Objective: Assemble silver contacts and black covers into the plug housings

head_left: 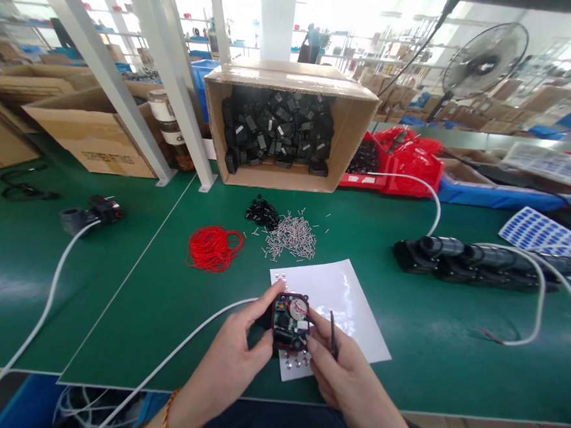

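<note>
An open black housing (pixel 289 337) with a circuit board, a round silver disc and red wires inside is held above a white sheet (pixel 356 317). My left hand (pixel 243 348) grips its left side, fingers wrapped behind and thumb on the near edge. At the housing's lower right corner, my right hand (pixel 336 367) pinches with thumb and fingertips; what lies between those tips is too small to make out. A slender dark tool (pixel 333 331) sticks up from the same hand. From the housing's left a white cable (pixel 178 350) runs down to the table edge. Small silver round pieces (pixel 297 359) lie on the sheet.
Beyond the sheet lie silver screws (pixel 291 237), small black parts (pixel 262 212) and a red wire bundle (pixel 214 248). A cardboard box (pixel 288 180) of black housings stands behind. Assembled black units (pixel 472 263) with cables sit right; another unit (pixel 92 215) sits left.
</note>
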The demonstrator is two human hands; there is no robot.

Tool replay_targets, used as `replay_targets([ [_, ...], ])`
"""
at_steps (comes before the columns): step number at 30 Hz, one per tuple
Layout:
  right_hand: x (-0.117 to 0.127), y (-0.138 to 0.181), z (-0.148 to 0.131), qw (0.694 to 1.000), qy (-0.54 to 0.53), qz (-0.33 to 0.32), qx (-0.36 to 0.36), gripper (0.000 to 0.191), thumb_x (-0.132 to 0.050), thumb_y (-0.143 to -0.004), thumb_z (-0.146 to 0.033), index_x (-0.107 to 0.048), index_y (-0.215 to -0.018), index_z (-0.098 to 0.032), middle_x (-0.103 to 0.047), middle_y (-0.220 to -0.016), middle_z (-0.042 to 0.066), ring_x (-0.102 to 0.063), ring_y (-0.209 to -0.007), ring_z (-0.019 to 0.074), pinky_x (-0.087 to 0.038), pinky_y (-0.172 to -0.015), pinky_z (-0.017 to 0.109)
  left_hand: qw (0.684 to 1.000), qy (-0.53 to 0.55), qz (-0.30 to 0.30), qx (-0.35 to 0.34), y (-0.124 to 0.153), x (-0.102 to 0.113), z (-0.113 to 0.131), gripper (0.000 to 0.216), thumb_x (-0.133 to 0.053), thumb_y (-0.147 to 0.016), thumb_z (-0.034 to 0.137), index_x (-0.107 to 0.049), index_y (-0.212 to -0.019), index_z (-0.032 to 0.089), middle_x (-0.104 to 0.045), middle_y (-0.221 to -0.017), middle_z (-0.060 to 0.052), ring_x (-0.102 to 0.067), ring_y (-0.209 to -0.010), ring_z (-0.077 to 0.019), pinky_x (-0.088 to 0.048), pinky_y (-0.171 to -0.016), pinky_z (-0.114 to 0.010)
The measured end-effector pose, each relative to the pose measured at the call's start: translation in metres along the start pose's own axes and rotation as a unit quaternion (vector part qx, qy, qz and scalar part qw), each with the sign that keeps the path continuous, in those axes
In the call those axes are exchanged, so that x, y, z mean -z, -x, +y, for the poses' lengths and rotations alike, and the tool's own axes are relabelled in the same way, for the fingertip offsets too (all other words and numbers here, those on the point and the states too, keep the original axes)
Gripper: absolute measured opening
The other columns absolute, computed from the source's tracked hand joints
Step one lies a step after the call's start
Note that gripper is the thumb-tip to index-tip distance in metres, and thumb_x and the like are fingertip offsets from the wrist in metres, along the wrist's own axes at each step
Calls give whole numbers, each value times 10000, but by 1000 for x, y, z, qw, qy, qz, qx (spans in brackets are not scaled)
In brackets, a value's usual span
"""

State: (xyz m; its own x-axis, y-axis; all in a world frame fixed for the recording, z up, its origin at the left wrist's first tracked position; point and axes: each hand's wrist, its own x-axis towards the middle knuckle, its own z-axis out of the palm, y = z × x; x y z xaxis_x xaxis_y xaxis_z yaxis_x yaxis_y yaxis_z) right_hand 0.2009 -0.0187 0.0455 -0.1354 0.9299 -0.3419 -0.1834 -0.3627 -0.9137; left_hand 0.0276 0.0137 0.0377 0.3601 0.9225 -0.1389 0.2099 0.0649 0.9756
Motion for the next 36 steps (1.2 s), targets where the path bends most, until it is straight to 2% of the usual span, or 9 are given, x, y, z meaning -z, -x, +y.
replay_targets([
  [3,-1,-1,0,999,-17,-18,23,515,-666,-783,-448,-593,-1237,-216,-671,-985,76,-616,-870,197,-445,-929,357,999,44,-15,-3,-1,1,-1,618,-491,-809,132,-375,-1374,354,-411,-1450,62,-359,-1351,-200,-187,-1184,-467],
  [6,-1,-3,1,998,-25,-40,37,503,-663,-789,-439,-581,-1245,-244,-631,-1172,87,-588,-1024,213,-366,-1024,388,998,66,-23,-6,0,1,-1,646,-510,-792,125,-361,-1386,332,-396,-1461,42,-339,-1362,-213,-174,-1185,-481],
  [17,0,-2,9,1000,7,16,-9,672,-701,-716,-417,-479,-1301,-171,-589,-1249,128,-544,-1125,250,-411,-979,386,1000,20,10,-5,5,-11,-1,718,-525,-762,109,-308,-1407,338,-398,-1459,45,-361,-1350,-207,-224,-1177,-454],
  [22,2,-4,11,1000,-3,8,-20,745,-715,-709,-459,-424,-1326,-162,-627,-1162,149,-574,-1052,264,-448,-909,410,999,-14,31,-6,7,-15,4,742,-507,-744,101,-287,-1413,333,-407,-1451,34,-383,-1333,-206,-255,-1164,-449],
  [27,0,-2,12,999,-30,1,-11,711,-738,-711,-461,-451,-1296,-178,-588,-1229,138,-542,-1114,249,-416,-955,390,997,-66,1,-33,4,-16,-3,708,-575,-794,191,-262,-1415,323,-347,-1486,-1,-289,-1377,-249,-129,-1178,-510],
  [30,2,-2,12,1000,-25,-3,7,668,-760,-710,-445,-501,-1266,-179,-664,-1011,91,-603,-936,207,-473,-843,334,999,-8,34,-23,-4,-21,-13,900,-780,-673,313,-251,-1401,301,-375,-1453,-63,-343,-1334,-310,-220,-1140,-519],
  [32,11,-3,8,1000,-17,-7,2,582,-730,-738,-481,-568,-1203,-171,-677,-868,61,-557,-600,126,-474,-587,252,994,87,62,-11,-9,-19,-18,1001,-847,-586,397,-253,-1383,280,-466,-1353,-93,-476,-1213,-312,-402,-1025,-453],
  [34,27,-4,2,999,-30,13,4,491,-626,-798,-567,-654,-1067,-157,-672,-783,53,-364,-407,61,-345,-408,205,983,167,65,-33,-12,-9,-19,972,-838,-534,536,-341,-1320,255,-549,-1223,-81,-556,-1079,-288,-477,-904,-366],
  [36,45,-6,-5,995,-62,69,35,549,-515,-822,-655,-702,-810,-139,-633,-697,47,-362,-423,63,-326,-407,198,980,182,48,-69,-13,7,-17,890,-748,-496,705,-475,-1192,223,-591,-1102,-58,-570,-991,-267,-477,-839,-313],
])
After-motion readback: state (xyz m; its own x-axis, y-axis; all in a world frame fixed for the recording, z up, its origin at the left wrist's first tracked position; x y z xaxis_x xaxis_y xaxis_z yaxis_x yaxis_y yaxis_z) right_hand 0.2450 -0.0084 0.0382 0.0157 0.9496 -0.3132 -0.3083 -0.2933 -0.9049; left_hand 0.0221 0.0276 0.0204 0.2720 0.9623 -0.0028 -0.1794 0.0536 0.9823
